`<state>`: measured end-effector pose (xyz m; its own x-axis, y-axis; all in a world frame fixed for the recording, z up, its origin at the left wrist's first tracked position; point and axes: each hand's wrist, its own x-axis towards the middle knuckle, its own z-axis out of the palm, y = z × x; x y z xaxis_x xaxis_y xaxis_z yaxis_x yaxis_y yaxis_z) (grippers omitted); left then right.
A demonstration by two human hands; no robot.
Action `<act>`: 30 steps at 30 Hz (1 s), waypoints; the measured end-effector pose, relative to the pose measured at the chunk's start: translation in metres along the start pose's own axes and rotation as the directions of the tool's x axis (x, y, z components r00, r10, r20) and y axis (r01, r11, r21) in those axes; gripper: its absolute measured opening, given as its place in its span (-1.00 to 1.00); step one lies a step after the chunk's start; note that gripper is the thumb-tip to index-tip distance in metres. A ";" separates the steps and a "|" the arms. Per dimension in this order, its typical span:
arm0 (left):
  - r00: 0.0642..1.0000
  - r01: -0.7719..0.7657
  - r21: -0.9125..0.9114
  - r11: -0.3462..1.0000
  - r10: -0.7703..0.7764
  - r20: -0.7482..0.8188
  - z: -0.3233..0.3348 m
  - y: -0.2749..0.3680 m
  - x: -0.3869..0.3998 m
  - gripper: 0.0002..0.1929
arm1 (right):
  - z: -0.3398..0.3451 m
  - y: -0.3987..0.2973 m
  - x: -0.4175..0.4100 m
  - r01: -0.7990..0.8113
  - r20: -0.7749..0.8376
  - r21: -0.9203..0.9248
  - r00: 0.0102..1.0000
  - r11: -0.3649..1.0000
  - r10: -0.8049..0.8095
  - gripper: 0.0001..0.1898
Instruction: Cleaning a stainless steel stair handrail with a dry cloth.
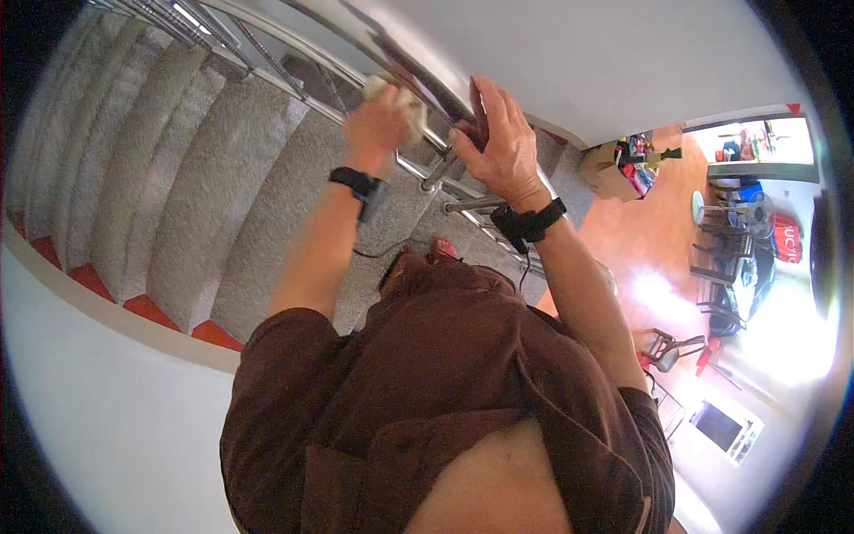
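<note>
A polished metal stair handrail (427, 73) runs diagonally across the top centre, with metal rails and twisted balusters beneath it. My left hand (380, 123), somewhat blurred, holds a pale cloth (415, 120) against the metal rail just below the handrail. To its right, my right hand (497, 137) rests on the handrail, thumb apart from the raised fingers, with no object seen in it. Both wrists wear black straps with small devices, and a thin cable hangs from the right one.
Carpeted steps (180, 160) curve away at left beside a white wall (100, 394). My bare feet stand on the carpet below the railing. At right, on the orange floor (640, 233) of a lower room, are a filled cardboard box (607, 175), chairs and a fan (759, 210).
</note>
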<state>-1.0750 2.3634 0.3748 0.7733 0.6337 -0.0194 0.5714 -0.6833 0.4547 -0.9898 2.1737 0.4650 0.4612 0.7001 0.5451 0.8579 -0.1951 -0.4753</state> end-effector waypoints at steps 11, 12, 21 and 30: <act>0.890 0.082 0.208 0.975 0.022 -0.456 -0.116 -0.099 0.100 -0.53 | 0.000 0.001 0.001 0.056 -0.033 -0.025 0.998 0.998 -0.057 -0.26; 0.874 0.101 0.176 0.979 -0.003 -0.486 -0.113 -0.106 0.108 -0.52 | -0.001 0.000 0.002 0.052 -0.026 -0.036 0.998 0.998 -0.053 -0.26; 0.883 -0.054 -0.005 0.999 0.045 -0.467 -0.046 -0.065 0.069 -0.49 | 0.004 -0.001 0.002 -0.029 0.006 -0.083 1.000 0.996 0.029 -0.25; 0.970 -0.051 -0.029 0.998 0.043 -0.237 -0.001 -0.030 0.025 -0.48 | 0.001 -0.001 0.003 -0.023 0.015 -0.089 1.000 0.996 0.024 -0.25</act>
<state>-1.0733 2.3997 0.3616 0.7099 0.6717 0.2120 0.5228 -0.7042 0.4804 -0.9892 2.1765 0.4667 0.4787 0.7052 0.5231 0.8638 -0.2715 -0.4244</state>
